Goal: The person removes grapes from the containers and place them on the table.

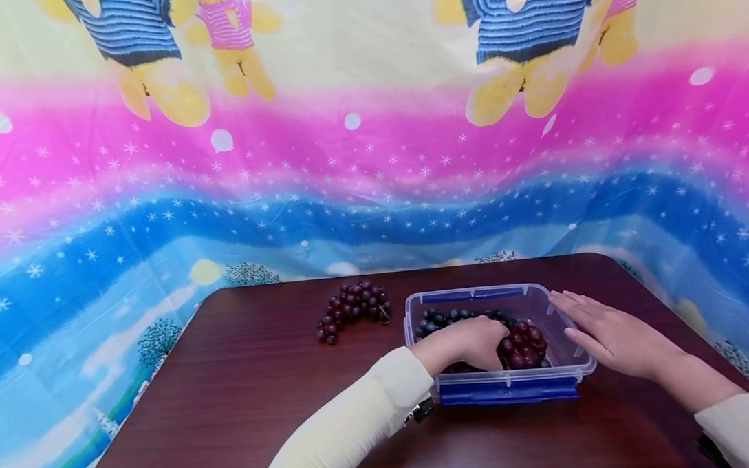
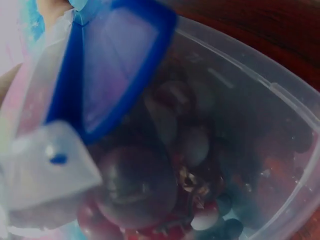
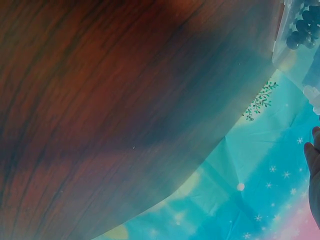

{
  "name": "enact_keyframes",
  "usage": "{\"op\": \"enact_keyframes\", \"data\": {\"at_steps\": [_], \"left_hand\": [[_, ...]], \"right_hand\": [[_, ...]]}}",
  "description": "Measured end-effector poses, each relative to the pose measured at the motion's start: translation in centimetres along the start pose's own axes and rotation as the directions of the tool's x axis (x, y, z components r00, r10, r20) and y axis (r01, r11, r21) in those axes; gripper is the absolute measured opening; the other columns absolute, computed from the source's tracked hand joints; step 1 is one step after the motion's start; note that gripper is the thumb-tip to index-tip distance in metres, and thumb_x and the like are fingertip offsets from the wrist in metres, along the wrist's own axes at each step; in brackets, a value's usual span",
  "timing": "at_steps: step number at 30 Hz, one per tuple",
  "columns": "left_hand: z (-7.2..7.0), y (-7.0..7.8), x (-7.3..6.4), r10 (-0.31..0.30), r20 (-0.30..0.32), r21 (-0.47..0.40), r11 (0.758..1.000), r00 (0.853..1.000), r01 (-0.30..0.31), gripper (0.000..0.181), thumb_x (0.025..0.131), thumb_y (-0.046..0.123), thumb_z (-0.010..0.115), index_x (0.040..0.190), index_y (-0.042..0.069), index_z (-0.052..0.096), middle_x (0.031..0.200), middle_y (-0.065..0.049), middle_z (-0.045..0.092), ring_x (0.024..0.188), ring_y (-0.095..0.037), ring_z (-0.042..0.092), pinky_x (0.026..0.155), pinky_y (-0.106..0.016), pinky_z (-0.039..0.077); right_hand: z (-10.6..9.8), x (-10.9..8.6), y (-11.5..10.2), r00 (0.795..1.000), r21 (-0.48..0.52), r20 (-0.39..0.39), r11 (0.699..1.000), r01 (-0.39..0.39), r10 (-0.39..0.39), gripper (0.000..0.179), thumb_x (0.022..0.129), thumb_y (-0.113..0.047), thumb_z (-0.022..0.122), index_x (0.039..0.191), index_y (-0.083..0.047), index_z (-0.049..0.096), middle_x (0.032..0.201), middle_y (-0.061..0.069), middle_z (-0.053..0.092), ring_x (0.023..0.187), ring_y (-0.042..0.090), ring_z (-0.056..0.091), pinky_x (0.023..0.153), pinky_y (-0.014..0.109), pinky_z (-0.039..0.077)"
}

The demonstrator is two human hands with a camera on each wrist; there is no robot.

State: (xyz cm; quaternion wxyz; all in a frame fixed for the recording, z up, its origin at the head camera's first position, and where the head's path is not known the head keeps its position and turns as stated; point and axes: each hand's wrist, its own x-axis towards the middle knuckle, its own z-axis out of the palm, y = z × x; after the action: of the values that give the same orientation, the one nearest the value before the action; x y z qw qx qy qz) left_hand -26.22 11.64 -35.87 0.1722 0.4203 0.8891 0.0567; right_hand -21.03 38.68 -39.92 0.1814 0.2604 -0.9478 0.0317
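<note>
A clear plastic container (image 1: 564,337) with blue clips stands on the table. My left hand (image 1: 480,340) reaches down inside it, fingers curled against a bunch of red grapes (image 1: 523,344) that it grips; the fingertips are partly hidden. Dark grapes (image 1: 436,320) lie behind and beside that hand in the container. In the left wrist view, red grapes (image 2: 135,187) show blurred through the container wall, below a blue clip (image 2: 70,85). With fingers straight, my right hand (image 1: 619,335) rests at the container's right rim. Only part of the right hand (image 3: 315,170) shows in the right wrist view.
Another bunch of red grapes (image 1: 352,307) lies on the dark wooden table (image 1: 262,376), left of the container. A patterned cloth (image 1: 359,159) hangs behind the table and round its sides.
</note>
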Motion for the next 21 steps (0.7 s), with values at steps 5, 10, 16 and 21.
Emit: {"op": "enact_keyframes", "data": {"at_steps": [5,10,16,21], "left_hand": [[0.07,0.25,0.21,-0.016,-0.006,0.026,1.000,1.000,0.017,0.055,0.086,0.026,0.073,0.138,0.020,0.056,0.133,0.011,0.055,0.101,-0.001,0.056,0.070,-0.018,0.044],[0.00,0.25,0.04,-0.002,-0.026,0.014,1.000,1.000,0.003,0.048,0.086,0.022,0.074,0.132,0.020,0.061,0.121,0.010,0.062,0.076,-0.006,0.052,0.060,-0.021,0.039],[0.15,0.24,-0.49,0.009,-0.122,0.022,1.000,0.992,-0.007,0.042,0.084,0.019,0.074,0.125,0.021,0.066,0.103,0.010,0.066,0.060,-0.007,0.046,0.055,-0.020,0.037],[0.37,0.32,-0.71,0.044,-0.178,0.075,0.997,0.983,-0.031,0.022,0.083,0.015,0.073,0.104,0.021,0.070,0.072,0.007,0.056,0.052,-0.009,0.034,0.050,-0.021,0.032]], "right_hand": [[-0.06,0.09,-0.03,1.000,0.005,0.004,1.000,0.001,-0.001,0.062,0.097,-0.027,0.059,0.152,-0.013,0.034,0.145,0.021,0.043,0.139,0.028,0.034,0.106,0.009,-0.005],[-0.10,0.03,-0.10,1.000,0.007,-0.007,1.000,0.015,-0.015,0.062,0.097,-0.026,0.059,0.152,-0.012,0.034,0.145,0.020,0.043,0.140,0.025,0.031,0.106,0.008,-0.004],[-0.06,0.01,-0.02,0.999,0.000,-0.024,1.000,0.027,-0.027,0.061,0.097,-0.026,0.058,0.152,-0.012,0.034,0.145,0.020,0.044,0.140,0.024,0.032,0.106,0.009,-0.003],[-0.04,0.03,0.01,0.999,0.003,-0.030,1.000,0.029,-0.029,0.061,0.097,-0.025,0.059,0.151,-0.012,0.035,0.144,0.019,0.044,0.136,0.029,0.038,0.106,0.008,-0.003]]}}
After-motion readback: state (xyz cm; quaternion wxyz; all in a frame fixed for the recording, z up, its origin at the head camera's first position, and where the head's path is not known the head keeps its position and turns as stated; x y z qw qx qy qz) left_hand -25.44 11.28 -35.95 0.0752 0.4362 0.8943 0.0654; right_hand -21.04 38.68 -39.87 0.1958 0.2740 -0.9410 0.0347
